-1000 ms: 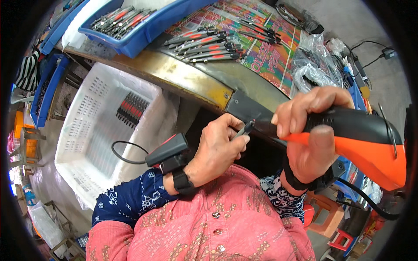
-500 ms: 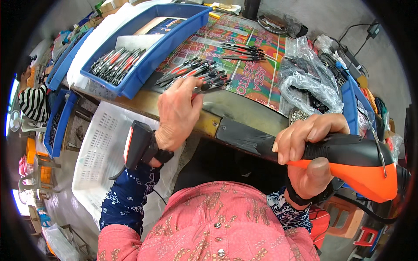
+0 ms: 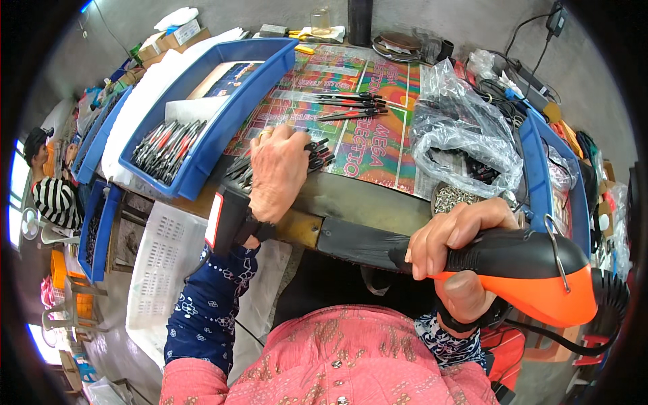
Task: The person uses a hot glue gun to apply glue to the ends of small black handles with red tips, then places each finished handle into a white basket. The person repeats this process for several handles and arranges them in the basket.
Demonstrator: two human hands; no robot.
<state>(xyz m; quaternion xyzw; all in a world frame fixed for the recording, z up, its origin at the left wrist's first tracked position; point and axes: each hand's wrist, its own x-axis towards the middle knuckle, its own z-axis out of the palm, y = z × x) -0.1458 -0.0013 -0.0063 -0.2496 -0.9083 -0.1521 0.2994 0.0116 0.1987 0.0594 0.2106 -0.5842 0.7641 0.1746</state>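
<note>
My left hand is closed over a bundle of slim black-and-red pens at the table's near edge. Pen ends stick out on both sides of it; the fingertips are hidden underneath. A smaller group of pens lies farther back on a colourful printed sheet. At the right, my right hand is wrapped around a corded orange-and-black power tool with a wire hook near its back end. The hand covers the tool's front. Many similar pens fill the near part of a blue bin.
A clear plastic bag with dark parts lies right of the sheet. Nearby are a dish of small metal parts and another blue bin. A white basket stands below the table at left. Another person sits far left.
My left hand has gone from touching the near pens with its fingertips to covering and closing over them. My right hand keeps its grip on the power tool. The whole view has shifted slightly.
</note>
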